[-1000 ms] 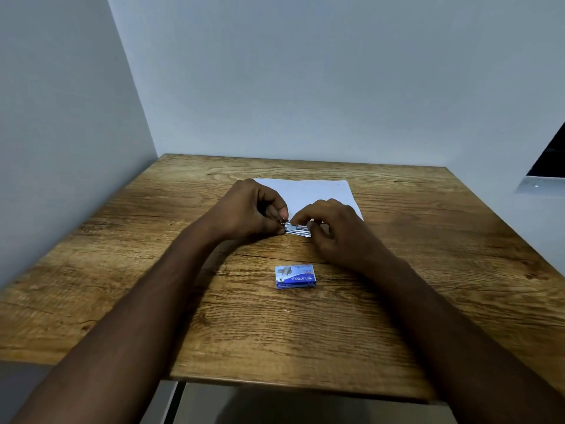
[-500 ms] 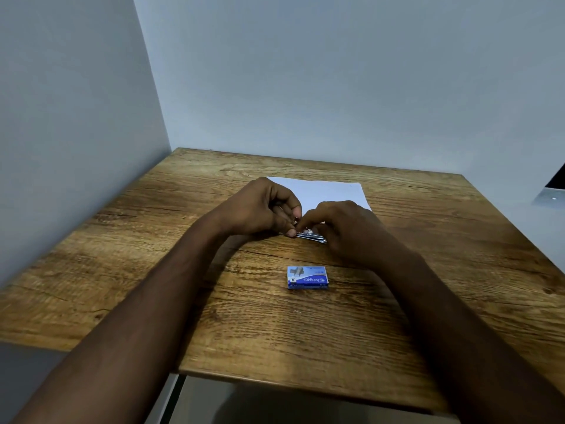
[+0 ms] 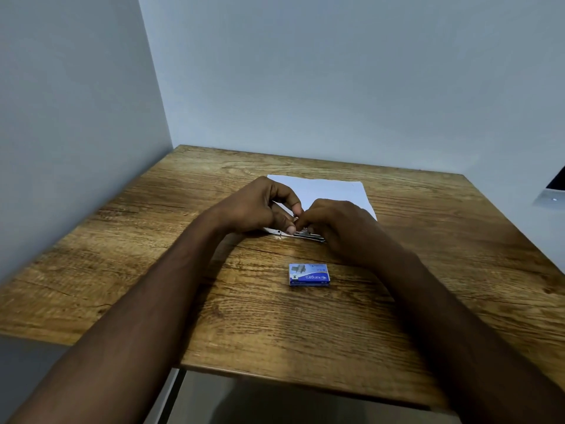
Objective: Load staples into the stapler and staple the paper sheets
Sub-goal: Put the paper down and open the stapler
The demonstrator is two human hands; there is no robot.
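Observation:
A small metal stapler (image 3: 305, 235) lies at the near edge of the white paper sheets (image 3: 324, 189) in the middle of the wooden table (image 3: 458, 240). My left hand (image 3: 260, 206) and my right hand (image 3: 342, 228) meet over it, fingertips pinched together on its top. Most of the stapler is hidden under my fingers; only its silver lower edge shows. A blue staple box (image 3: 309, 274) lies closed on the table just in front of my hands, apart from them.
The table sits in a corner, with a wall close on the left and another behind. Its front edge runs near my forearms. A dark object with a pale ledge (image 3: 553, 194) shows at the far right edge.
My hands have stayed on the stapler, fingertips drawn closer together. The camera has shifted, so the whole scene sits a little more to the right and lower in view.

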